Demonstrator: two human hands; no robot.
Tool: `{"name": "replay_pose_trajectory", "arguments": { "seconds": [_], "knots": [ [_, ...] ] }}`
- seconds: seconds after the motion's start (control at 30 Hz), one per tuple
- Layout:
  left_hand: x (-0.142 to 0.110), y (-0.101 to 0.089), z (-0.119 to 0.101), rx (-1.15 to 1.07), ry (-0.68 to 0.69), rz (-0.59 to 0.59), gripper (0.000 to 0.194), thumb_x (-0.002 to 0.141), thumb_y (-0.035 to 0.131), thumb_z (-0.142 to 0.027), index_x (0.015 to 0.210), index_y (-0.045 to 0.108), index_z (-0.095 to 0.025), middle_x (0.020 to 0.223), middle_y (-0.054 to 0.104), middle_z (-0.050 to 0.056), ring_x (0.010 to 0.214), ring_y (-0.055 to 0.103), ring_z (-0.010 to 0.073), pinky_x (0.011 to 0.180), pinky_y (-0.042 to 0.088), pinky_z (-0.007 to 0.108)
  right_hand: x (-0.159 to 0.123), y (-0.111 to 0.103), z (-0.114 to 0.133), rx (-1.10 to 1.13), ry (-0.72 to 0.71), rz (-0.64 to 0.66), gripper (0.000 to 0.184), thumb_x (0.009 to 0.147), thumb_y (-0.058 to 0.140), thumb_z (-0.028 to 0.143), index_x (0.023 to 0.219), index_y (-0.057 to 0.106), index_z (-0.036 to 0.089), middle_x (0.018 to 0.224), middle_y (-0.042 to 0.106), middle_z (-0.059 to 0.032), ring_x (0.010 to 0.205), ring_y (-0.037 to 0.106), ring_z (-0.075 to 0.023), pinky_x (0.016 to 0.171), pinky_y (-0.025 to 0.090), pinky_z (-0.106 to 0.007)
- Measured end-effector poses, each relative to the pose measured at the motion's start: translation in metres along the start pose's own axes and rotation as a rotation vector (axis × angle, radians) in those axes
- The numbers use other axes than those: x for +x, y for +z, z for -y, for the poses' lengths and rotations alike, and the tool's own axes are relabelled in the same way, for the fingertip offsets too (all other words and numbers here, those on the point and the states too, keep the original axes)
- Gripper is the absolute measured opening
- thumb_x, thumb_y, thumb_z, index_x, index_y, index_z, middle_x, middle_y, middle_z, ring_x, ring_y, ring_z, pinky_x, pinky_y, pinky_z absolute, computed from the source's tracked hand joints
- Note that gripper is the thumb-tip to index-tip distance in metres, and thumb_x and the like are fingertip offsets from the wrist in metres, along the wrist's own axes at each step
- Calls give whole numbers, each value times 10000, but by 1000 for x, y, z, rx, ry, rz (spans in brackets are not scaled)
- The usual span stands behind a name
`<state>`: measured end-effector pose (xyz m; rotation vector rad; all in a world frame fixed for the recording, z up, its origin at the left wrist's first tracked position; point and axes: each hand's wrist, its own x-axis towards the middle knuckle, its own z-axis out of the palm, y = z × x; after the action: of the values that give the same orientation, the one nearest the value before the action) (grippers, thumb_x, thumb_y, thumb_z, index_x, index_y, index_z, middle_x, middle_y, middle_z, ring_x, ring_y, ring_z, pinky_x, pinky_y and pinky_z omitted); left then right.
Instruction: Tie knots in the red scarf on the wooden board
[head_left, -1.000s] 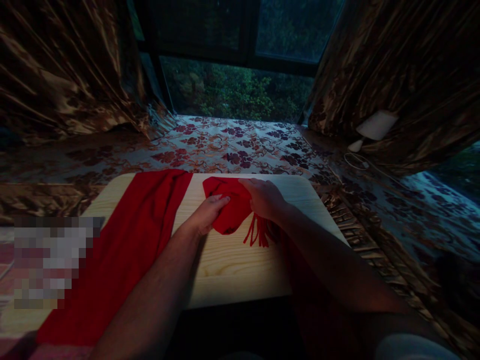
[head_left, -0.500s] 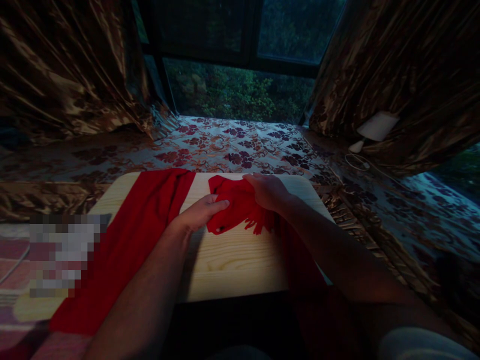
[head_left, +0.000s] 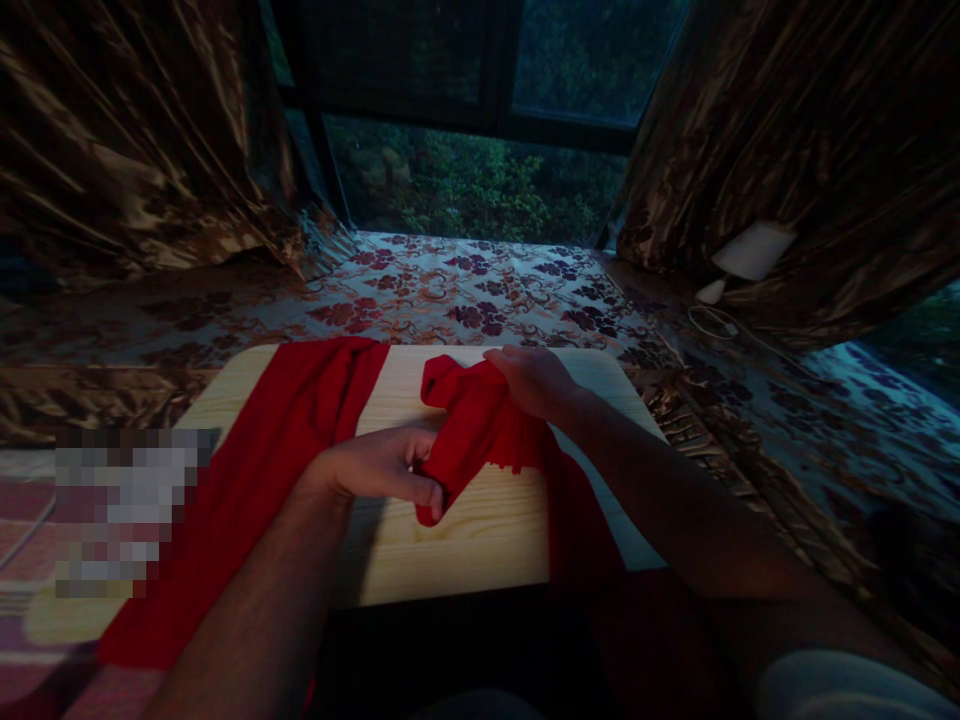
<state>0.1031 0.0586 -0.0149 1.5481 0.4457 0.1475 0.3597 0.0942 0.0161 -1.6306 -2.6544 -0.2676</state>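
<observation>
A red fringed scarf [head_left: 480, 415] is bunched up over the pale wooden table [head_left: 465, 550]. My left hand [head_left: 394, 465] pinches its near left edge between thumb and fingers. At the far side, my right hand [head_left: 532, 378] is closed on the gathered part, its fingertips partly hidden. A length of the red cloth runs down from beneath my right hand over the table's near edge. Across the left part of the table lies another flat stretch of red cloth [head_left: 247, 490], partly behind my left forearm. Whether both stretches are one piece, I cannot tell.
Beyond the table is a ledge with a flowered cover [head_left: 465, 285] under a window. Brown curtains [head_left: 135, 130] hang on both sides. A white lamp [head_left: 754, 250] with a cord lies on the right. A blurred-out object [head_left: 124, 510] sits at the left.
My left hand has moved down and left, pulling the scarf's edge toward me and folding it over. Less fringe shows now. My right hand has stayed almost still.
</observation>
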Motion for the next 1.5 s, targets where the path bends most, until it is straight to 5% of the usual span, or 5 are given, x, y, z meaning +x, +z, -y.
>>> {"name": "replay_pose_trajectory", "arguments": {
  "seconds": [0.33,0.57,0.7,1.27,1.5],
  "knots": [
    [-4,12,-9,38,95,-70,303,764,792,-361,996,758,-168,1044,747,101,981,693,259,887,531,336,2,2,-9,-45,-5,-24,290,962,427,141,1187,606,179,1074,683,-115,988,639,-252,805,408,-335],
    [25,13,6,-361,265,-997,181,845,678,-314,898,639,-145,769,658,1,654,597,110,622,514,194,3,7,-14,-7,-11,-73,321,937,504,194,1242,606,197,1072,681,-98,960,632,-252,775,390,-327],
    [26,3,-16,-881,326,-1209,112,906,538,-181,930,633,-126,705,663,23,541,605,110,518,527,191,3,5,-18,2,-19,-103,351,946,475,169,1273,598,200,1068,685,-96,954,625,-247,772,379,-330],
    [-61,-13,-34,-571,447,-737,640,679,713,-201,1304,649,-80,894,759,121,504,640,130,462,555,189,25,-13,-58,-202,-7,-183,275,980,453,199,1199,620,184,1045,675,-101,911,590,-239,755,341,-338],
    [-89,4,-27,-348,676,-615,1080,689,784,-333,1599,203,-358,853,779,26,483,658,175,371,518,223,23,-4,-64,-189,-9,-132,247,966,477,221,1151,637,187,1039,680,-93,888,589,-225,762,365,-331]
  ]
}}
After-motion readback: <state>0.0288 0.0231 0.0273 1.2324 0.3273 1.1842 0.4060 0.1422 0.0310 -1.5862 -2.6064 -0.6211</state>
